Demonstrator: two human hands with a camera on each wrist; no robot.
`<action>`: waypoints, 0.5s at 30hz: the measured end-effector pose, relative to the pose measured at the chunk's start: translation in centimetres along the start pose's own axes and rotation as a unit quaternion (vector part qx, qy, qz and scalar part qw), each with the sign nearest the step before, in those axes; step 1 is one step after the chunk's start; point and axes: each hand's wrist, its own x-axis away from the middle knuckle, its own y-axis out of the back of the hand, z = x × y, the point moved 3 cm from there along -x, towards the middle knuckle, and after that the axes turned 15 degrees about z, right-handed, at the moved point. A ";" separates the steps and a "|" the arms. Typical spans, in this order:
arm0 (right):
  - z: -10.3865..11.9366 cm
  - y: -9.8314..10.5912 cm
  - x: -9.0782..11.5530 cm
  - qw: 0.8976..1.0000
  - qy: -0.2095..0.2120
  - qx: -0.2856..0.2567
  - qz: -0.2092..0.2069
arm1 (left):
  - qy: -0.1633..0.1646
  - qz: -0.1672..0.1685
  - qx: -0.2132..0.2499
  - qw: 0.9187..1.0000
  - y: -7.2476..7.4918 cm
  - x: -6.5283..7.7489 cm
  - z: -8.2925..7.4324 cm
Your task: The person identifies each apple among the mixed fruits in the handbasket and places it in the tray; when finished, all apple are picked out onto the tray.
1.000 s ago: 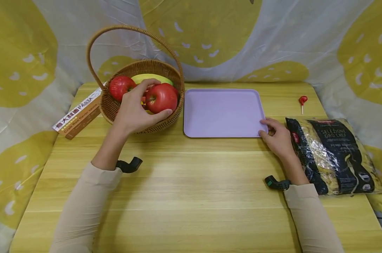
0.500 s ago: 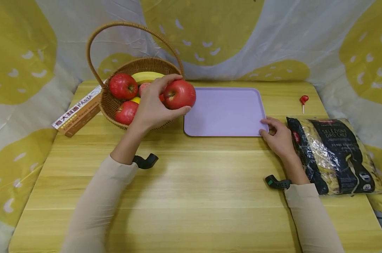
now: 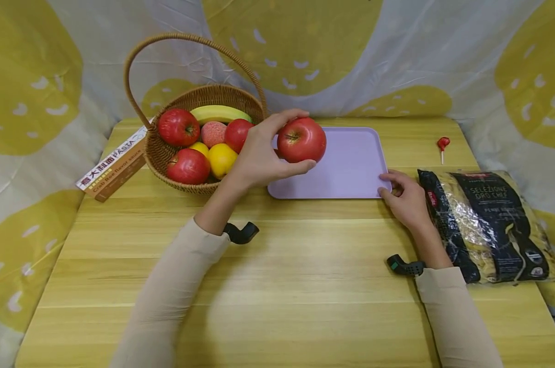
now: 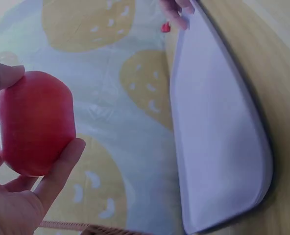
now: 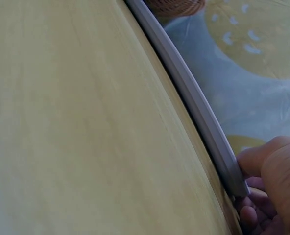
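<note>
Where the scene begins at the far left, a pasta box [image 3: 112,171] lies slanting on the surface [image 3: 305,276], partly behind a wicker basket [image 3: 217,93] holding red apples [image 3: 188,166], a banana [image 3: 220,113], a pinkish fruit [image 3: 213,134] and yellow fruit [image 3: 222,160]. Just right of these, the left hand [image 3: 264,153] has its grip curled about a large red apple [image 3: 302,140], thumb at its near side and fingers at its far side. Since that apple is held up outside the basket, picking it up looks done and setting it down looks left to do. Seen from the head, it overlaps the left part of a lilac tray [image 3: 351,166], though the left wrist view shows the two well apart. At the tray's right edge, by the near corner, the right hand [image 3: 406,198] pinches it between thumb and fingers, probably to steady it. Farther right, a red lollipop [image 3: 443,142] lies toward the far side and a bag of pasta [image 3: 493,225] nearer; neither is held, so they seem outside this step.
</note>
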 end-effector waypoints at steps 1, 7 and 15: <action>0.0 -0.1 0.0 1.000 0.001 0.002 0.000 | 0.001 0.004 -0.002 1.000 -0.4 -0.2 0.2; 0.0 -0.4 -0.1 1.000 0.003 0.009 0.008 | 0.037 0.029 -0.014 0.999 -2.5 -0.8 1.9; 0.0 0.0 0.2 1.000 0.004 0.019 0.006 | 0.138 0.052 0.016 0.989 -4.9 -1.9 5.1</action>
